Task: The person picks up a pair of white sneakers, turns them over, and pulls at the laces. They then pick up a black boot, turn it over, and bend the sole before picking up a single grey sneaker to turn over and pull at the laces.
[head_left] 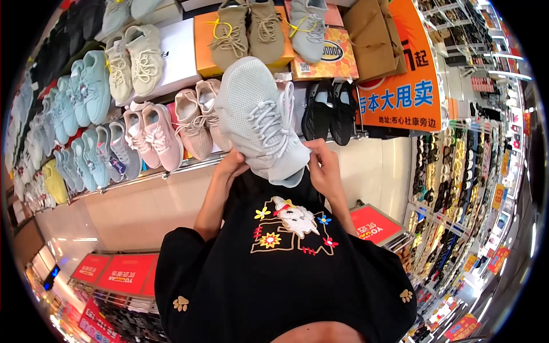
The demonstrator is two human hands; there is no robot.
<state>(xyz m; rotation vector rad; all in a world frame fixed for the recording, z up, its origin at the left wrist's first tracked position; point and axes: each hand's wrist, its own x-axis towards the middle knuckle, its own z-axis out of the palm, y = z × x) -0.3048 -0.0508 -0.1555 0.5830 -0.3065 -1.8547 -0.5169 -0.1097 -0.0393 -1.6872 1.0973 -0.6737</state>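
A light grey knit sneaker [251, 108] with grey laces is held up in front of my chest, toe pointing away and heel toward me. My left hand [230, 164] grips its left side near the heel, partly hidden under the shoe. On the other side, my right hand [324, 164] pinches the collar at the heel between thumb and fingers. Just beyond the held shoe stand pink sneakers [162, 134] and beige-pink sneakers [191, 120] on the display shelf. A pair of black shoes [342, 111] is to the right of it.
Brown sneakers [266, 26] sit on an orange shoebox [207, 54] at the back. Light blue sneakers [93, 86] line the left shelf. An orange sign [420, 74] and a paper bag [372, 40] stand at right. Red signs [374, 224] lie low on both sides, near racks.
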